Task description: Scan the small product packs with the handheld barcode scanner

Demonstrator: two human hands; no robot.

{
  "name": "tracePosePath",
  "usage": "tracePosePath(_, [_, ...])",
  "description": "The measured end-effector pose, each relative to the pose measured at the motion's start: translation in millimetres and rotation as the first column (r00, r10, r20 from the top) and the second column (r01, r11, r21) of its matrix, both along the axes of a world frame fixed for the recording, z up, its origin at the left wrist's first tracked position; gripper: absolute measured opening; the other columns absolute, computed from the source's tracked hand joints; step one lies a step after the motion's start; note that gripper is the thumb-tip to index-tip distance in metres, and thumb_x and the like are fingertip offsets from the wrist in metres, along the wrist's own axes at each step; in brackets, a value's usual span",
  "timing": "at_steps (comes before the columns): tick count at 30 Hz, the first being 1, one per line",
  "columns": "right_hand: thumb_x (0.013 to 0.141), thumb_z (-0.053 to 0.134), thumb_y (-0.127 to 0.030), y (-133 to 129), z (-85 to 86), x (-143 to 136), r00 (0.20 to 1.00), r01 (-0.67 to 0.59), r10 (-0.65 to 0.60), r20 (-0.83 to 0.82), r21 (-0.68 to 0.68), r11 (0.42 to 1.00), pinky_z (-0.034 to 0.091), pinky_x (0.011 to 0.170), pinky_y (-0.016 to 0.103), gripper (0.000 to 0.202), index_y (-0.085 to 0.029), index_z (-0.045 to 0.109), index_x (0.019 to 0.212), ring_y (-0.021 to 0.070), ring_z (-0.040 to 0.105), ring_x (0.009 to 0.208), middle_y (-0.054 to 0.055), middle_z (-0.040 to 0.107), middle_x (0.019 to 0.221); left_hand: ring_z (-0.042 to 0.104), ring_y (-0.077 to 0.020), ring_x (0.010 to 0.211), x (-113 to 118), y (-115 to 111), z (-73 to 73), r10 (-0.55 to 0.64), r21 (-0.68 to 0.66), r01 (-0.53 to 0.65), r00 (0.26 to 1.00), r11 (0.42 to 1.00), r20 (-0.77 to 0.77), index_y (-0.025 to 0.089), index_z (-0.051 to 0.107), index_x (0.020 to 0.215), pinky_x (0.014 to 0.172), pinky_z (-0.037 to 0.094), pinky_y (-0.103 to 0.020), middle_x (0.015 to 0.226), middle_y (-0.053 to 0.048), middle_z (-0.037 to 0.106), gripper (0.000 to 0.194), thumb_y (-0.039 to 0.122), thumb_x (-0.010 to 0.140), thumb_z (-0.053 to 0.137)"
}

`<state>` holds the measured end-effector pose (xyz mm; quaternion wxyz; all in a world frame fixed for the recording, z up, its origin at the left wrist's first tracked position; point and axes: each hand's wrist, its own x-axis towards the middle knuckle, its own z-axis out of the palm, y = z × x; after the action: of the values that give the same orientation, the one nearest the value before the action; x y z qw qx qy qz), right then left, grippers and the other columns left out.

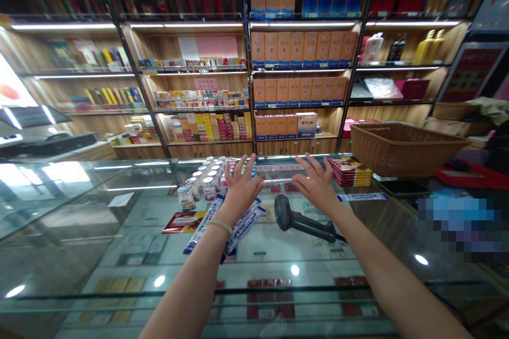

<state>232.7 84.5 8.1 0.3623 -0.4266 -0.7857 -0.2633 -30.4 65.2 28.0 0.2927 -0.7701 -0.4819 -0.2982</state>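
Note:
My left hand (242,189) is raised over the glass counter (159,254) with its fingers spread, holding nothing. Under its wrist lie several long blue-and-white wrapped packets (247,226), partly hidden by the forearm. A flat red packet (183,222) is left of them. Several small capped bottles (209,186) stand in a group just left of and behind that hand. My right hand (317,183) is likewise open and empty, fingers apart. Below it rests a black handheld barcode scanner (306,224), handle toward the right forearm. A stack of red-and-yellow packets (352,172) sits to its right.
Another blue-and-white packet (363,197) lies right of my right forearm. Farther right stands a wicker basket (405,151), near a red tray (473,174) and a blurred blue item (457,212). Lit wall shelves with orange boxes (304,48) fill the background. A paper slip (121,199) lies left.

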Motion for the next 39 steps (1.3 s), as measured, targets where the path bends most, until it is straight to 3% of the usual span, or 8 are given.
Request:
tracePosePath(7, [0.101, 0.055, -0.038, 1.7, -3.2, -3.0, 0.985, -0.073, 0.054, -0.163, -0.112, 0.991, 0.016, 0.121, 0.068, 0.024, -0.030, 0.077, 0.094, 0.0337, 0.032, 0.154, 0.006, 0.054, 0.158, 0.032, -0.0373, 0.156, 0.9, -1.1, -1.0, -0.021, -0.027, 0.021, 1.000, 0.999, 0.016, 0.026, 0.075, 0.084, 0.126, 0.008, -0.073, 0.166, -0.006, 0.045, 0.023, 0.038, 0.098, 0.061])
tracePosePath(10, [0.101, 0.056, -0.037, 1.9, -2.0, -3.8, 0.977, -0.086, 0.051, -0.209, -0.161, 0.983, 0.017, 0.119, 0.070, 0.025, -0.029, 0.078, 0.092, 0.0347, 0.032, 0.153, 0.005, 0.053, 0.159, 0.034, -0.0367, 0.155, 2.0, -3.8, 1.0, 0.000, -0.019, 0.001, 1.000, 1.000, 0.031, 0.030, 0.076, 0.104, 0.125, 0.010, -0.073, 0.166, -0.008, 0.045, 0.018, 0.038, 0.098, 0.061])
tracePosePath(15, [0.099, 0.057, -0.036, 2.8, 0.5, -3.7, 0.970, -0.066, 0.012, -0.243, -0.217, 0.974, 0.019, 0.117, 0.072, 0.024, -0.029, 0.078, 0.090, 0.0362, 0.032, 0.153, 0.006, 0.051, 0.160, 0.033, -0.0376, 0.156, -0.2, -7.4, 2.8, -0.006, 0.045, 0.005, 1.000, 0.999, 0.029, 0.036, 0.068, 0.129, 0.127, 0.003, -0.070, 0.167, -0.009, 0.042, 0.040, 0.048, 0.091, 0.071])
tracePosePath(19, [0.098, 0.057, -0.040, 4.2, 0.4, -3.3, 0.965, -0.087, 0.022, -0.262, -0.239, 0.967, 0.020, 0.117, 0.073, 0.025, -0.029, 0.078, 0.089, 0.0368, 0.032, 0.152, 0.006, 0.051, 0.160, 0.035, -0.0376, 0.155, 0.4, -6.3, -1.9, -0.034, 0.078, 0.035, 0.999, 0.996, -0.016, 0.038, 0.069, 0.126, 0.127, -0.003, -0.068, 0.167, -0.007, 0.043, 0.044, 0.048, 0.084, 0.079])
tracePosePath(25, [0.098, 0.056, -0.043, 5.2, -2.0, -4.2, 0.962, -0.138, 0.060, -0.265, -0.286, 0.948, 0.021, 0.115, 0.075, 0.029, -0.028, 0.078, 0.087, 0.0384, 0.031, 0.152, 0.006, 0.050, 0.161, 0.037, -0.0350, 0.153, 5.5, -4.9, -7.5, -0.045, 0.104, 0.045, 0.999, 0.994, 0.002, 0.036, 0.072, 0.115, 0.129, -0.003, -0.066, 0.165, -0.004, 0.047, 0.028, 0.042, 0.088, 0.076])
tracePosePath(31, [0.098, 0.056, -0.044, 3.9, -1.7, -4.3, 0.969, -0.123, 0.056, -0.240, -0.276, 0.953, 0.016, 0.117, 0.076, 0.029, -0.028, 0.078, 0.088, 0.0378, 0.030, 0.152, 0.007, 0.050, 0.160, 0.038, -0.0351, 0.153, 4.5, -5.7, -7.1, -0.044, 0.134, 0.046, 0.999, 0.990, -0.017, 0.036, 0.073, 0.111, 0.128, -0.003, -0.068, 0.165, -0.004, 0.047, 0.025, 0.043, 0.087, 0.077])
tracePosePath(35, [0.096, 0.062, -0.045, -0.9, 0.5, -5.2, 0.976, -0.080, 0.031, -0.214, -0.222, 0.972, 0.016, 0.119, 0.074, 0.021, -0.032, 0.077, 0.105, 0.0369, 0.029, 0.154, 0.008, 0.046, 0.162, 0.036, -0.0364, 0.154, 2.2, -5.4, -6.5, -0.028, 0.139, 0.028, 1.000, 0.990, -0.001, 0.036, 0.074, 0.111, 0.127, -0.001, -0.070, 0.165, -0.004, 0.046, 0.026, 0.045, 0.087, 0.077])
tracePosePath(39, [0.088, 0.074, -0.049, -4.6, 1.6, -6.3, 0.986, -0.038, 0.012, -0.169, -0.152, 0.988, 0.017, 0.120, 0.072, 0.034, -0.033, 0.072, 0.118, 0.0383, 0.027, 0.155, 0.010, 0.038, 0.167, 0.035, -0.0370, 0.154, -0.6, -5.1, -5.7, -0.018, 0.152, 0.017, 1.000, 0.988, 0.008, 0.037, 0.074, 0.111, 0.127, 0.000, -0.070, 0.167, -0.004, 0.044, 0.029, 0.047, 0.085, 0.079])
